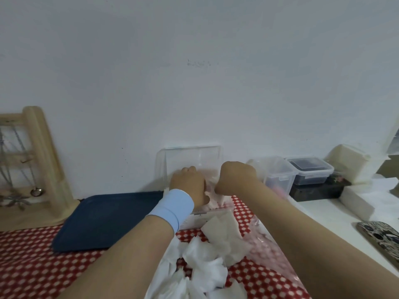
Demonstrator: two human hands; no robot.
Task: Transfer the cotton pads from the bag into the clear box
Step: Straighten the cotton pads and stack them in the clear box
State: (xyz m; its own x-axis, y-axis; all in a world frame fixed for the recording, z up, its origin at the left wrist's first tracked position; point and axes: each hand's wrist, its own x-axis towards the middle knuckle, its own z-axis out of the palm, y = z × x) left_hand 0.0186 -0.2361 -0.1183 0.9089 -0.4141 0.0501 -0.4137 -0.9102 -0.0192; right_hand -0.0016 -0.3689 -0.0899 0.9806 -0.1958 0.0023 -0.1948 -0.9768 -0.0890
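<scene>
Straight ahead: clear box (162,169) stands against the wall with its lid up, and both hands are at its mouth.
Left hand (187,186): at the near edge, fingers reaching in; I cannot tell its grip.
Right hand (236,178): curled, equally near; I cannot tell what it holds.
Cotton pads (207,253): loose on the checked surface (32,266), back toward the body, between the forearms.
Bag (261,240): lies under the right forearm, running lengthwise toward the box.
Next reach, probably: backward, and the right hand is better placed for it.

Soft even indoor light, flat grey-white wall (194,72), faint shadows, bag (262,242) smeared with blur, shelf (46,160) bowed by edge distortion, overall soft focus.
</scene>
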